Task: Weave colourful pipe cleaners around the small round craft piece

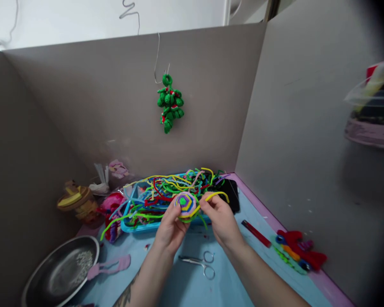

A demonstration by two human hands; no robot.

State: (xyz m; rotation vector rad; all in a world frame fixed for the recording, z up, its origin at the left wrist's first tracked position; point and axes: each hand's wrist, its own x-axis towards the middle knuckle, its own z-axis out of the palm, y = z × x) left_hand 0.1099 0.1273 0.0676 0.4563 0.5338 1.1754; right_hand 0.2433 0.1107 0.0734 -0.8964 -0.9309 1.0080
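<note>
Two hands wind a fuzzy yellow wire around a round woven disc.

Fingers of the left hand (170,228) pinch the disc (186,204) by its edge, held up over the blue tray (137,226) of fuzzy wires. The right hand (220,219) pinches the yellow wire (218,195) just beside it. Best to pull the wire snug and keep the disc flat, I think. Scissors (200,264) lie on the blue table (192,285) below, with a metal pan (60,270) to the left, a green ornament (169,103) hanging on the grey wall (83,94), and a red toy (296,249) to the right.
</note>
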